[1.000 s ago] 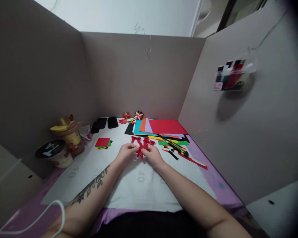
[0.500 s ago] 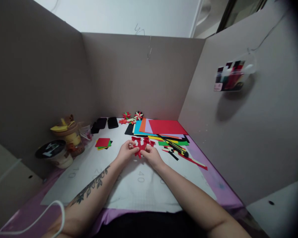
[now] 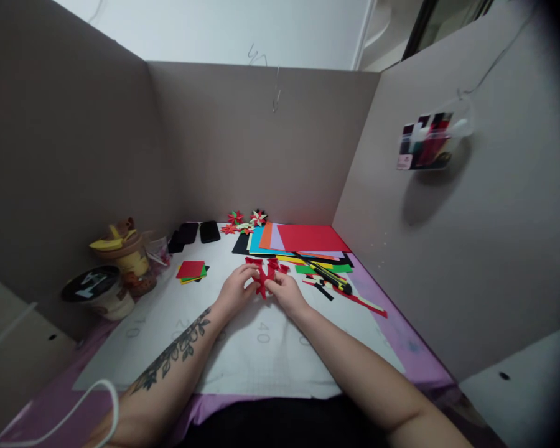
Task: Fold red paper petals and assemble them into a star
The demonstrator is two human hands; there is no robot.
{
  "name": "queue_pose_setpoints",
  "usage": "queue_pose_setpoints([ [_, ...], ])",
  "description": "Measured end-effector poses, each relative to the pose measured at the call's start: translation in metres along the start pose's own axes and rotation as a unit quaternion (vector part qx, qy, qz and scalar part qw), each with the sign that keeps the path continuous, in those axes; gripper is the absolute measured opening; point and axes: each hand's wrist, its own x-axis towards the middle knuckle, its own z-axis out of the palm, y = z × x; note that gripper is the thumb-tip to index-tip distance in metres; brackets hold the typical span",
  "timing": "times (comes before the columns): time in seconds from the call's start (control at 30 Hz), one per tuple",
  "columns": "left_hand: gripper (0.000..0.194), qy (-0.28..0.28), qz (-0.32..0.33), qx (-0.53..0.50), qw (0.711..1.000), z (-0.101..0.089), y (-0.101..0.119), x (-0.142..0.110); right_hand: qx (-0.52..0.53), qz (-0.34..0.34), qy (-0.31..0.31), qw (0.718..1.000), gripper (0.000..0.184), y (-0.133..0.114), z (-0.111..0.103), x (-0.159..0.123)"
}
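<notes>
My left hand (image 3: 236, 290) and my right hand (image 3: 285, 292) meet over the white cutting mat (image 3: 242, 348). Both pinch a red folded paper piece (image 3: 264, 275) with several pointed flaps, held just above the mat. The fingers of each hand are curled round its lower part. A small stack of paper squares (image 3: 191, 270), red on top, lies to the left of my left hand.
Coloured paper sheets (image 3: 303, 244) lie behind my hands, with a yellow-black utility knife (image 3: 326, 274) and paper strips (image 3: 359, 301) to the right. Finished paper stars (image 3: 247, 221) and two black phones (image 3: 198, 231) sit at the back. Cups (image 3: 112, 267) stand at left. Cardboard walls enclose the desk.
The red paper piece has been lifted slightly and drawn together between my hands, which moved a little closer. The view shifted slightly.
</notes>
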Motion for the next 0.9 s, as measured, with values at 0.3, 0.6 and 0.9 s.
queue_pose_setpoints([
  [0.3,0.009,0.002,0.029,0.026,0.999,0.001,-0.008,-0.001,-0.006,0.021,0.027,0.999,0.018,0.007,0.0,0.002],
  [0.6,0.012,-0.001,0.047,0.022,0.999,-0.001,-0.012,0.002,0.01,0.034,0.029,0.999,0.016,0.008,0.001,0.003],
  [0.9,0.009,-0.061,-0.015,-0.033,0.998,-0.006,-0.012,0.005,-0.005,0.029,-0.011,0.999,0.017,0.002,0.0,0.001],
])
